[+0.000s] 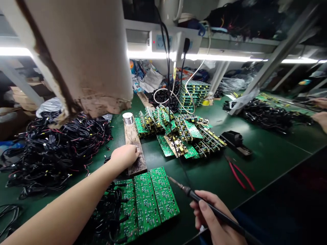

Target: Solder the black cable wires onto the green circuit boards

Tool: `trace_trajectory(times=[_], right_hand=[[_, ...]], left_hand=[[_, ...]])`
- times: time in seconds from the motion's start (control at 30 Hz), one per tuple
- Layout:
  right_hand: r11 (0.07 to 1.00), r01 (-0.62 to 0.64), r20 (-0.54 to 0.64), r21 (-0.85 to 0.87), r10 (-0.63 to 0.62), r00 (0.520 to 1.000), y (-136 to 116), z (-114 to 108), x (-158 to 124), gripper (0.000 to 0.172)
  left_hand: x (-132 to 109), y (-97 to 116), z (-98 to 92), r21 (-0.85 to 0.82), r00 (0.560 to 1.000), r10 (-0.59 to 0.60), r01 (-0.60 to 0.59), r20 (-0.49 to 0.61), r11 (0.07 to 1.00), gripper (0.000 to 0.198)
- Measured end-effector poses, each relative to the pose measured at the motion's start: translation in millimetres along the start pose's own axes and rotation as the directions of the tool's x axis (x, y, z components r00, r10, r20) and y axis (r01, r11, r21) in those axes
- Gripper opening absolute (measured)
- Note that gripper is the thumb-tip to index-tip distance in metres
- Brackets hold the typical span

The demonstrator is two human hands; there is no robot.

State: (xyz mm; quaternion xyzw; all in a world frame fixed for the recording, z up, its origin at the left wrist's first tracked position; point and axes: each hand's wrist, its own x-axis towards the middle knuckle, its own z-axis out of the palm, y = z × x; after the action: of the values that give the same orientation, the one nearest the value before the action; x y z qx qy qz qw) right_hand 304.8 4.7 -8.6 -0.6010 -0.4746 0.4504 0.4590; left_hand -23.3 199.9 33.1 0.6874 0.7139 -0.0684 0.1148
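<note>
Tools: one black-handled soldering iron with a slim metal tip (193, 195), one pair of red-handled pliers (238, 175), and one black blocky object on a flat base (236, 141).
Solder: one shiny silver cylindrical spool (128, 118), on the far end of one stained brown wooden strip (141, 164).
Near boards: green rectangular circuit boards (146, 204) in three columns side by side; black cables (109, 211) cover much of the leftmost, so single boards cannot be counted there.
Other boards: one jumbled pile of green circuit boards with yellow parts (195, 131) and one neat stack (192, 97) behind it, too many to count.
Cable heaps: one large black tangle at the left (63, 146), one farther off at the right (268, 114).
Counter: dark green and smooth (214, 180), beneath a bright tube light (224, 58) and a shelf rail with a white power strip (199, 42).
Room edge: another person's hands (320, 120) at the far right.
Right hand: closed around the iron's handle (214, 223); the tip points up-left, just beside the rightmost near column.
Left hand: fingers curled over the wooden strip (125, 156), beyond the near boards; whether it grips anything cannot be told.
</note>
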Motion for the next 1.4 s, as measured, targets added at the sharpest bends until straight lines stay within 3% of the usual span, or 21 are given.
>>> trace_trajectory(times=[0.1, 0.2, 0.27, 0.37, 0.43, 0.47, 0.53, 0.6, 0.7, 0.77, 1.03, 1.23, 1.4], right_hand=[[0.999, -0.022, 0.001, 0.024, 0.022, 1.0, 2, -1, 2, 0.052], [0.998, -0.051, -0.007, 0.036, 0.051, 0.999, 6, -3, 4, 0.052], [0.998, -0.052, -0.005, 0.036, 0.052, 0.999, 7, -5, 6, 0.051], [1.0, 0.006, 0.005, 0.015, -0.006, 1.0, 2, -2, 10, 0.046], [0.997, 0.073, -0.008, 0.01, -0.073, 0.997, -6, 6, 11, 0.041], [0.994, 0.107, -0.008, 0.025, -0.107, 0.994, -10, 12, 11, 0.037], [0.983, 0.167, -0.008, 0.071, -0.167, 0.986, -20, 28, 9, 0.027], [0.969, 0.232, 0.011, 0.081, -0.234, 0.972, -27, 45, 4, 0.02], [0.941, 0.339, 0.068, 0.014, -0.34, 0.938, -33, 62, -6, 0.032], [0.937, 0.349, 0.098, 0.0, -0.347, 0.933, -32, 65, -10, 0.036], [0.97, 0.24, 0.116, 0.049, -0.244, 0.963, -11, 59, -22, 0.04], [0.971, 0.165, 0.132, 0.173, -0.188, 0.973, 2, 64, -25, 0.039], [0.967, 0.217, 0.14, 0.132, -0.235, 0.962, -2, 61, -24, 0.035]], left_hand=[[3, -2, -0.4, -0.014, 1.0, -0.003, 0.003, 0.027, 1.0, 0.037], [-10, -20, -20.5, -0.039, 1.0, 0.007, -0.007, 0.016, 0.999, 0.03], [-28, -42, -45.7, -0.054, 1.0, -0.009, 0.008, -0.027, 0.999, 0.024], [-66, -75, -81.7, -0.077, 0.991, -0.065, 0.056, -0.119, 0.995, 0.034], [-97, -79, -87.3, -0.101, 0.978, -0.109, 0.092, -0.177, 0.991, 0.04], [-113, -73, -81.5, -0.15, 0.969, -0.112, 0.08, -0.22, 0.985, 0.045], [-144, -45, -54.4, -0.284, 0.968, 0.023, -0.096, -0.252, 0.954, 0.054], [-170, -8, -15.2, -0.447, 0.974, 0.196, -0.227, -0.116, 0.865, 0.049], [-191, 35, 37.7, -0.64, 0.951, 0.303, -0.274, -0.068, 0.718, 0.038], [-194, 47, 57.6, -0.7, 0.95, 0.304, -0.264, -0.071, 0.663, 0.036], [-195, 49, 70.5, -0.76, 0.966, 0.253, -0.206, -0.057, 0.616, 0.032], [-195, 53, 78.9, -0.722, 0.955, 0.292, -0.231, -0.042, 0.652, 0.031], [-197, 53, 78.2, -0.703, 0.959, 0.283, -0.208, -0.011, 0.68, 0.035]])
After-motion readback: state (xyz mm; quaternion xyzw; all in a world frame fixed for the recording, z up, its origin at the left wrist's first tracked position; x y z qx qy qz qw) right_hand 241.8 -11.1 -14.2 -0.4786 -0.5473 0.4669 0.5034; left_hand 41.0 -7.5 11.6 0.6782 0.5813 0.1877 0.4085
